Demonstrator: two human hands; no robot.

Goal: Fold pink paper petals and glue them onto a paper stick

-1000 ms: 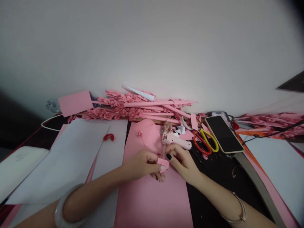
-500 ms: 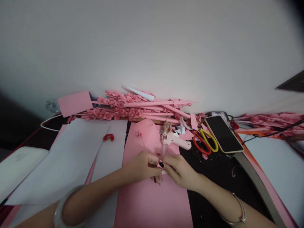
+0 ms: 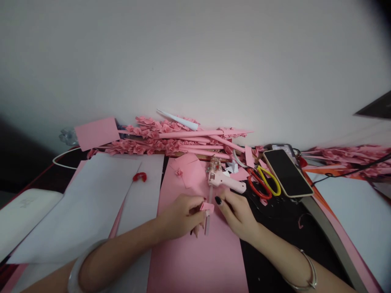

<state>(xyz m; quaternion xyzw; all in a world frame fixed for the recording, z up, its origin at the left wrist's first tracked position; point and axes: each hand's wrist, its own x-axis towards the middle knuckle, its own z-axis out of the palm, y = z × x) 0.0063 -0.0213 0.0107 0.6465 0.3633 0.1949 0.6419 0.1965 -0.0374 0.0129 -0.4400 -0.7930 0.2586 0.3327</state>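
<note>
My left hand (image 3: 183, 215) pinches a small folded strip of pink paper (image 3: 207, 207) between thumb and fingers. Just to its right, my right hand (image 3: 238, 211) hovers with loosely bent fingers and a dark thumbnail, apart from the strip and with nothing visible in it. Both hands are over a large pink paper sheet (image 3: 198, 260). Beyond them lies a pale glue gun (image 3: 226, 181), its tip crusted with glue. A translucent glue stick (image 3: 207, 228) runs back from it beneath the strip. A small pink paper flower (image 3: 179, 172) rests on a pink paper piece (image 3: 191, 169).
Pink paper flower stems (image 3: 183, 140) are piled along the wall. Right of the glue gun are red-and-yellow-handled scissors (image 3: 264, 183) and a phone (image 3: 288, 171). White sheets (image 3: 91, 203), a red curved object (image 3: 139, 176) and a white box-like device (image 3: 27, 219) lie left.
My right hand has let go of the pink paper strip and drawn slightly up and right. The strip stays in my left hand.
</note>
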